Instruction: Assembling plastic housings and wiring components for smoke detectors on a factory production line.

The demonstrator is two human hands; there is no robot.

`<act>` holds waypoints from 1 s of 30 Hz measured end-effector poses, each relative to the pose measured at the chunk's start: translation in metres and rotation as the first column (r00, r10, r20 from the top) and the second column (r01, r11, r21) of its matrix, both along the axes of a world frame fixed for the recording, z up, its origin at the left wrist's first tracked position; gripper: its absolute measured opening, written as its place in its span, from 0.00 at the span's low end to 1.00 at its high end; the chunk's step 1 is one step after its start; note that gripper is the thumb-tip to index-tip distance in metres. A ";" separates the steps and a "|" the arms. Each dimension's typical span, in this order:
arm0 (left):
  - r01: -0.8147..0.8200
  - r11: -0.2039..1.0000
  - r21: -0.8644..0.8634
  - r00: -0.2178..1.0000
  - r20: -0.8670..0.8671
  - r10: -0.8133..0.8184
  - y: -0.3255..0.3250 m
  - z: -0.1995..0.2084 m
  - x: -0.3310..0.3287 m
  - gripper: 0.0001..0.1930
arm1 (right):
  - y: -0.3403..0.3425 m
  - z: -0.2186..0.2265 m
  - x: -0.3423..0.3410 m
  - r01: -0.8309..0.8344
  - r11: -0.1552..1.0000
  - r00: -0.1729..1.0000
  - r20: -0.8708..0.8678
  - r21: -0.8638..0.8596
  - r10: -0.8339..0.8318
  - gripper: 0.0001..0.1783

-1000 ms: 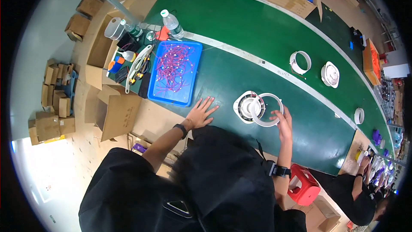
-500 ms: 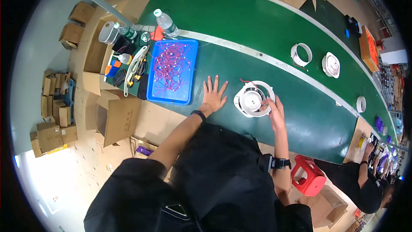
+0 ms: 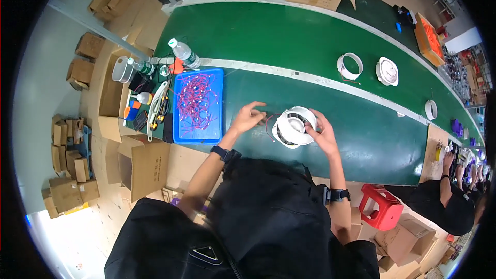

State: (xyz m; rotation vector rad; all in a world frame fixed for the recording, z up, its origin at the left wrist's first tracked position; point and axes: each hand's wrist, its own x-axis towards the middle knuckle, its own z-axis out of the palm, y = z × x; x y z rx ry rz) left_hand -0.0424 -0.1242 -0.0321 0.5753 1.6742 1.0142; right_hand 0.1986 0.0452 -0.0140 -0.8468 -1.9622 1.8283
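Note:
My right hand [image 3: 323, 133] grips the right side of a white ring [image 3: 303, 138], with fingers outside and thumb at its rim. The ring sits tilted over a white round fan-like housing [image 3: 279, 135], partly covering it; a round white hub shows inside. A thin red wire [image 3: 269, 120] comes out at the housing's left. Close to that wire, my left hand [image 3: 248, 118] hovers with its index finger stretched out and nothing visible in it. On the left lies a blue tray [image 3: 219, 108] with a tangle of red wires [image 3: 196, 101].
Bottles [image 3: 185, 53], cables and small tools crowd the bench's left end. Across the white divider stand another white ring [image 3: 350, 66] and a white housing [image 3: 387, 71]. A red stool [image 3: 381, 207] and a person in black [image 3: 439, 204] are at the right. Cardboard boxes [image 3: 144, 165] stand at the left.
My left hand has lifted off the bench, drawn its fingers in and come near the red wire. The ring in my right hand has tilted over the housing. The whole view has shifted.

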 end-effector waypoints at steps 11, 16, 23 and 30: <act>0.320 0.917 0.238 0.894 0.245 -0.375 0.010 0.014 0.013 0.29 | -0.002 0.012 0.003 -0.208 0.924 0.978 -0.050 -0.322 0.203 0.30; 0.182 0.982 0.049 0.942 0.277 -0.189 0.014 0.015 -0.021 0.23 | 0.004 -0.005 0.010 -0.009 0.944 0.999 0.037 -0.330 0.022 0.22; -0.392 0.920 -0.015 0.856 0.360 0.371 0.046 -0.025 -0.096 0.16 | 0.020 -0.072 0.045 0.079 0.971 0.968 0.251 -0.226 -0.021 0.17; -0.618 0.784 0.052 0.715 0.451 0.534 0.102 -0.055 -0.166 0.14 | 0.022 -0.084 0.039 0.049 0.924 0.934 0.345 -0.378 0.092 0.22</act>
